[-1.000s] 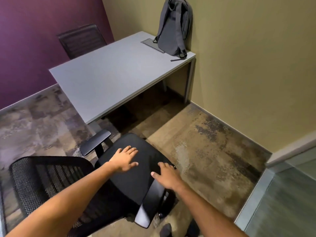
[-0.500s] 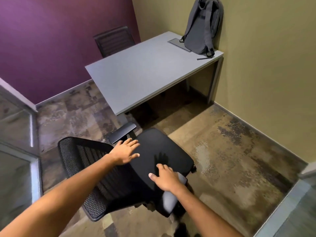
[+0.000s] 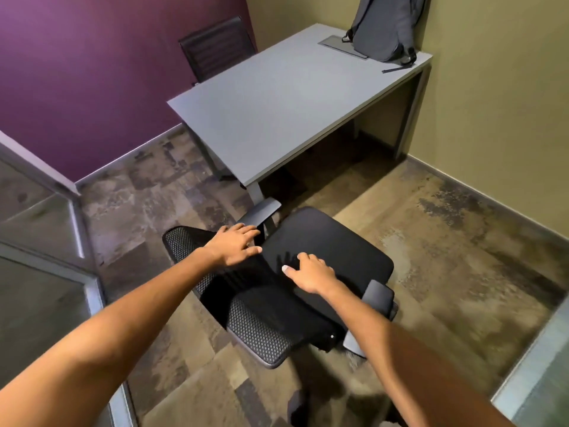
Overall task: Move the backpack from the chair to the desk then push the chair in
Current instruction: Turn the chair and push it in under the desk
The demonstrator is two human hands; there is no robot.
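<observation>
- Backpack point(image 3: 383, 29) stands on the desk point(image 3: 277, 112), leaning on the wall.
- Left hand point(image 3: 235, 248) and right hand point(image 3: 311, 274) — both spread flat, gripping nothing — over the chair point(image 3: 332, 251).

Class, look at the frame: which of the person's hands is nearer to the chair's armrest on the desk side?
Left. The left hand lies right beside that armrest; the right hand is over the seat, farther away.
</observation>
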